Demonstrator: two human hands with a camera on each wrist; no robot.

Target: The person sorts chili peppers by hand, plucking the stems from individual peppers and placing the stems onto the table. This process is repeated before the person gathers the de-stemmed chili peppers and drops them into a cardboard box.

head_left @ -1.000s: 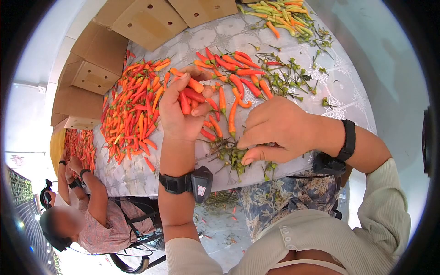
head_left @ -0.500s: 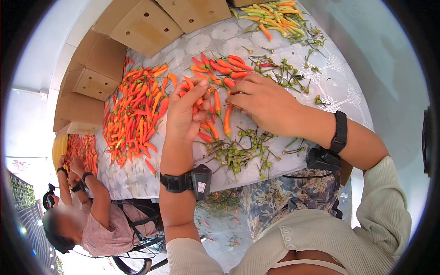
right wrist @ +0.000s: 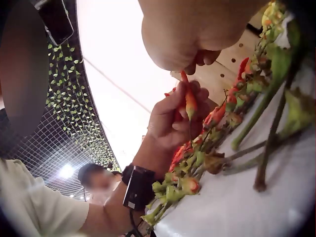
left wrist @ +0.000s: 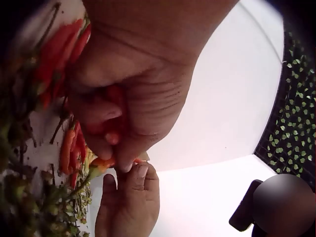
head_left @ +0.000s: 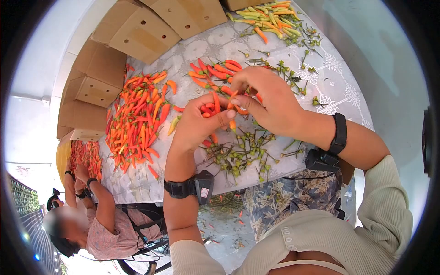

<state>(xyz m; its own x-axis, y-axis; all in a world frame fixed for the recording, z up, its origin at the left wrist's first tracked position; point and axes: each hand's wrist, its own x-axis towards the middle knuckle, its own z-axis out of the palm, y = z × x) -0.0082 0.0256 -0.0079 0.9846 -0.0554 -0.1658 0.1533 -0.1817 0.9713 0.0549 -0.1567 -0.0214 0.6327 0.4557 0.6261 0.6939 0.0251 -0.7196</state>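
My left hand (head_left: 195,119) curls round several red chilies (head_left: 209,110), partly hidden by its fingers in the left wrist view. Just to its right, my right hand (head_left: 272,101) pinches one end of an orange chili (right wrist: 190,102), whose green stem end points down. The left thumb and fingers touch that same chili, so both hands meet on it above the table. Loose red and orange chilies (head_left: 219,72) lie beyond the hands. Nearer me is a heap of green stems (head_left: 243,153).
A large pile of red and orange chilies (head_left: 137,123) spreads to the left. Cardboard boxes (head_left: 144,34) line the far edge. Yellow-green chilies (head_left: 275,20) lie at the far right, with more stems (head_left: 293,75) nearby. Another person (head_left: 110,229) works at the left.
My right hand went from the stem heap out to the loose chilies, then left with an orange chili to my left hand. My left hand has turned and come right toward it.
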